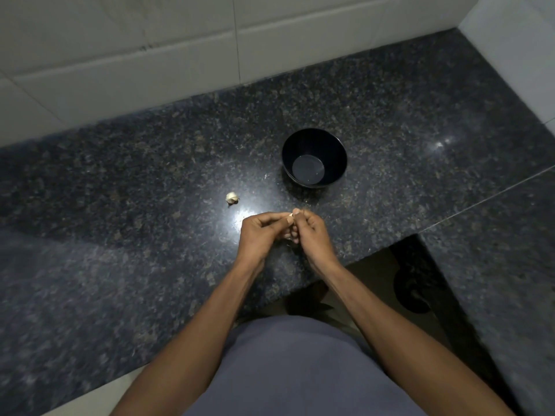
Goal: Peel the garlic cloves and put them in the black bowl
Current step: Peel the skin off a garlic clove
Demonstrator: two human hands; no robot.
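1. Above the dark speckled granite counter (pixel 120 205), near its front edge, the person's two hands meet with their fingertips together.
2. The left hand (pixel 259 232) has its fingers curled inward, thumb and forefinger pinching a small pale garlic clove (pixel 290 215) at its tip.
3. The right hand (pixel 312 232) is curled too, its thumb and fingertips closed on the same clove from the other side, so that the clove sits between both hands and only a sliver of it shows.
4. How much skin is left on that clove cannot be told; it is too small and mostly covered by the fingers.
5. The black bowl (pixel 336 151) stands upright on the counter beyond the hands, a little to their right and apart from them.
6. The bowl's inside shows a glossy flat bottom with no cloves in it.
7. A second piece of garlic (pixel 232 197), pale with a darker spot at its lower edge, lies on the counter to the left of the bowl and beyond the left hand, touching neither.
8. A bright patch of reflected light falls on the stone just beside the left hand, between it and the loose garlic.
9. Pale wall tiles (pixel 150 70) rise behind the counter and along its right side.
10. Both bare forearms reach forward from a grey-blue shirt (pixel 294 370) at the bottom of the view.
11. At the lower right the counter is cut back, and a dark floor shows beneath.
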